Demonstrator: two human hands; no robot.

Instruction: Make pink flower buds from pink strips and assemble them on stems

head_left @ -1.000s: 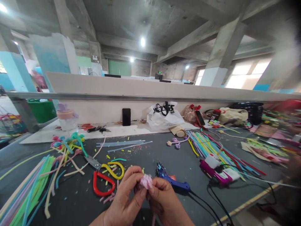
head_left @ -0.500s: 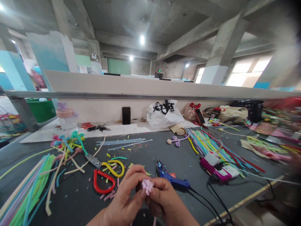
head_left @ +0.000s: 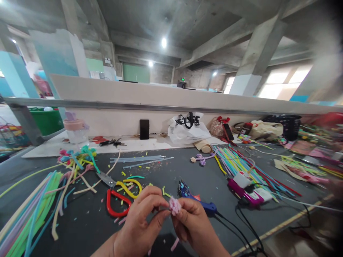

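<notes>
A small pink flower of bent fuzzy stems (head_left: pixel 175 206) is pinched between the thumb and fingers of my right hand (head_left: pixel 191 219). My left hand (head_left: pixel 146 214) has its thumb and forefinger closed at the flower's left edge. A pink stem (head_left: pixel 174 244) hangs below, between the hands. Scissors with red and yellow handles (head_left: pixel 119 203) lie left of my left hand. Just behind my right hand rests a blue glue gun (head_left: pixel 199 203).
Bundles of coloured stems lie at left (head_left: pixel 34 210) and right (head_left: pixel 238 164). Made flowers (head_left: pixel 77 157), a cup (head_left: pixel 75 130), a phone (head_left: pixel 144 129), a white bag (head_left: pixel 187 128) and a purple device (head_left: pixel 245 192) with cables are around. At the far right, a blurred hand (head_left: pixel 336 185) shows.
The flower has moved slightly right and up with my right hand. My left fingers have shifted from around the flower to its left edge, and more of the pink stem shows below.
</notes>
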